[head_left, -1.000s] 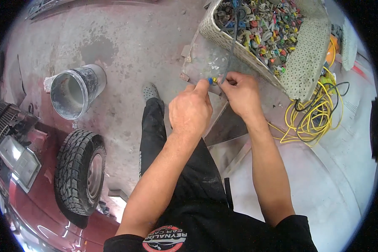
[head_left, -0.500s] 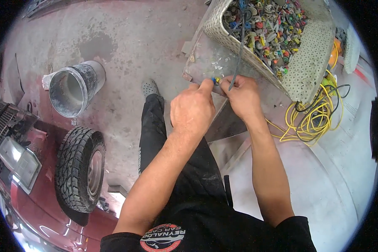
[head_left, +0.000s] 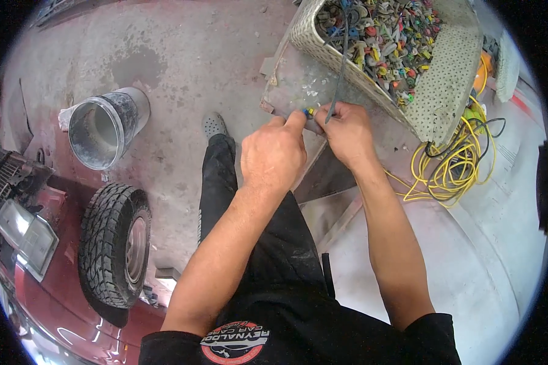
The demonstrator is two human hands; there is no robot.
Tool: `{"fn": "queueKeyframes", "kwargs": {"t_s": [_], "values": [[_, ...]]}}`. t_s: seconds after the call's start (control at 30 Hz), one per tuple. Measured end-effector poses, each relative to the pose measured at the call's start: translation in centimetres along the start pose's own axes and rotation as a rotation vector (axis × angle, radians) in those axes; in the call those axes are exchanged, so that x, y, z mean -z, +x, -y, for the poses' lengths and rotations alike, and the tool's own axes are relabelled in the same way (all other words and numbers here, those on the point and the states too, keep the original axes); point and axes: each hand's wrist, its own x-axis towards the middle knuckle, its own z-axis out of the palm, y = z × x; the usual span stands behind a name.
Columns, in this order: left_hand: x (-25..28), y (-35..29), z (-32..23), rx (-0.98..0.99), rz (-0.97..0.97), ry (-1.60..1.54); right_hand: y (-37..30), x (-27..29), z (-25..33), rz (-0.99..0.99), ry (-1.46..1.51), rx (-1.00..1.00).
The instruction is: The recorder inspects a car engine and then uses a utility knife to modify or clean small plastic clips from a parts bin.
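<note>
My left hand and my right hand meet over the near edge of a dusty board. Fingers closed, both pinch at a small blue and yellow plastic clip, mostly hidden between the fingertips. A thin dark strap hangs down across the basket and ends over my right thumb; whether that hand grips it I cannot tell. Just beyond my hands is a cream perforated basket, full of small multicoloured plastic clips.
Coiled yellow cord lies right of the basket's near corner. A dusty bucket rests tipped on the floor at left. Nearer stand a loose-looking tyre and a red car front. A pale panel spreads at lower right.
The whole view has shifted slightly. My hands keep their pinch on the clip, with only small movement; the clip shows a little less between the fingertips.
</note>
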Motion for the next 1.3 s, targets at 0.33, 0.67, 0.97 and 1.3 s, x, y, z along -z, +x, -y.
{"fn": "queueKeyframes", "kwargs": {"t_s": [0.33,0.67,0.97,1.3], "values": [[0.2,0.1,0.3,0.101,0.008,-0.131,0.1,0.5,0.0,0.017,-0.04,0.095],[0.5,0.2,0.7,0.131,0.021,-0.225,0.7,0.9,0.1,0.087,-0.004,-0.008],[1.5,1.4,0.9,0.046,0.059,-0.127,0.7,0.7,0.3,0.086,-0.005,-0.066],[0.9,1.5,1.3,-0.009,0.097,-0.097,0.4,0.8,0.8,0.049,-0.054,-0.04]]}}
